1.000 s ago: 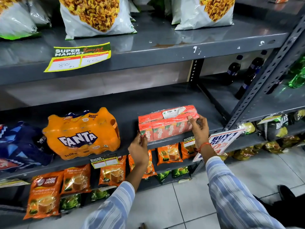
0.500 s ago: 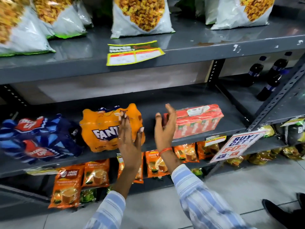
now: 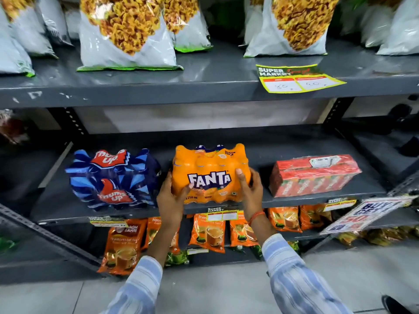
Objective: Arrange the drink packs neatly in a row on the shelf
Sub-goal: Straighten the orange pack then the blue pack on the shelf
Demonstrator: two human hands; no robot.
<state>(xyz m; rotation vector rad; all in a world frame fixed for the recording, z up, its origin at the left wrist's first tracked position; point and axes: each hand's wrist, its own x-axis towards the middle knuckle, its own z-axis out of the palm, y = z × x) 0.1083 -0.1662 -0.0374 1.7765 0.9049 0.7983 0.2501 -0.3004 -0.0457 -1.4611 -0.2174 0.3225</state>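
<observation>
Three drink packs stand on the grey middle shelf [image 3: 294,201]. An orange Fanta pack [image 3: 210,164] sits in the middle, near the front edge. My left hand [image 3: 171,197] grips its lower left corner, and my right hand [image 3: 249,191] holds its right side. A blue Thums Up pack [image 3: 113,177] stands to the left, a narrow gap away. A red juice-carton pack [image 3: 315,175] lies to the right, apart from the Fanta pack and untouched.
White snack bags [image 3: 127,35] fill the upper shelf, with a yellow price tag [image 3: 297,79] on its edge. Orange tea pouches [image 3: 208,232] hang below. A tilted offer sign [image 3: 365,214] sticks out at right. Dark bottles stand at the far right.
Both hands let go of the red carton pack, swung left and closed on the Fanta pack. The view has shifted left, bringing the Thums Up pack fully into sight.
</observation>
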